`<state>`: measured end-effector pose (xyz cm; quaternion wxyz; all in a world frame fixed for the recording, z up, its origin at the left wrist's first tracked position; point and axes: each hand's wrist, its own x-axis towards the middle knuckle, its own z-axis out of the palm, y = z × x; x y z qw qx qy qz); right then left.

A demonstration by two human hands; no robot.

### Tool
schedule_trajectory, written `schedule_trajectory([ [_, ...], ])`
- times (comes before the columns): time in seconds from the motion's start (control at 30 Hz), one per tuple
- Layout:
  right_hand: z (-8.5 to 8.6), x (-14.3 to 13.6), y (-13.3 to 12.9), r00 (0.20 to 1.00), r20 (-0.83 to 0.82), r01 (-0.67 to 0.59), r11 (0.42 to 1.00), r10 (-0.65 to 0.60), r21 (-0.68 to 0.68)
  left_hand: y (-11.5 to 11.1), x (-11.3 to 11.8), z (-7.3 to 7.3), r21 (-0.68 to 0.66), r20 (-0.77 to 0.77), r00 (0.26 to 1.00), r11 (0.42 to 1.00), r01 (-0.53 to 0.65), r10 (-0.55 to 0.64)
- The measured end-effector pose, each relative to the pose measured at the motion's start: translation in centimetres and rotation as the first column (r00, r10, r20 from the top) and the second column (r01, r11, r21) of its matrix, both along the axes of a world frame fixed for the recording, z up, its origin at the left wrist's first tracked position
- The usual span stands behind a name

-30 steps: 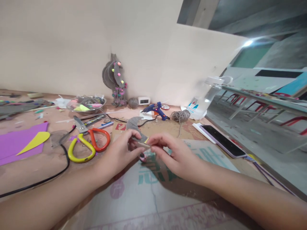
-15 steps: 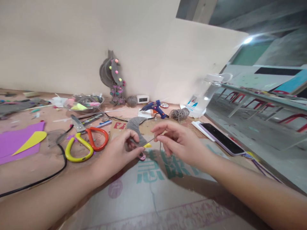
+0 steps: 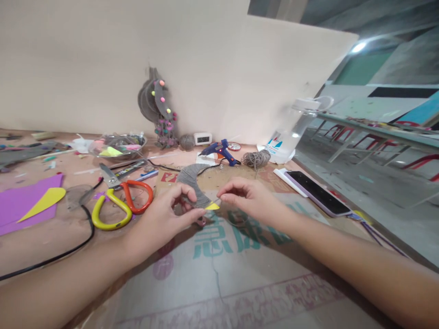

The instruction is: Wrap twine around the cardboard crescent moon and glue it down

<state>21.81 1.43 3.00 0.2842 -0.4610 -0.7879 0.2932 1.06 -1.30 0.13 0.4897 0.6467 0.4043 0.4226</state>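
Note:
A curved crescent (image 3: 193,179) wrapped in grey yarn is pinched by my left hand (image 3: 178,208). Its lower tip is bare and yellow. Just right of that tip, my right hand (image 3: 245,196) pinches a strand of grey yarn (image 3: 216,199) between thumb and fingertips. The strand runs to the wrapped edge near the tip. Under my left fingers a small pinkish thing (image 3: 201,221) shows in part; I cannot make out what it is. Both hands are above a printed cardboard sheet (image 3: 171,283).
Scissors (image 3: 116,201) with yellow and red handles lie at left, near purple sheets (image 3: 27,201). Behind are a blue glue gun (image 3: 221,151), a yarn bundle (image 3: 256,158), a small clock (image 3: 203,138) and a tray of bits (image 3: 120,146). A phone (image 3: 318,192) and bottle (image 3: 291,130) stand right.
More of the crescent and its yellow tip shows now. My right hand has come down slightly, its fingers closer together, and the yarn between the hands looks shorter.

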Motion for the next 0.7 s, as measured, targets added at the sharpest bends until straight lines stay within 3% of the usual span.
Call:
schedule_trajectory([
  [0.27,-1.1,-0.2,-0.1,0.998,-0.066,0.013,1.0,-0.014,-0.015,-0.1,-0.4,0.3,-0.014,0.047,0.995,0.996,0.086,-0.086],
  [0.43,-1.4,-0.4,-0.2,0.995,-0.093,0.016,0.999,-0.021,-0.05,-0.2,-0.2,0.2,-0.012,-0.014,0.999,0.999,0.043,-0.043],
  [0.7,-1.4,-0.6,-0.4,0.992,-0.117,0.031,0.997,-0.038,-0.069,-0.1,-0.2,0.0,0.221,-0.216,0.972,0.974,-0.048,0.097],
])
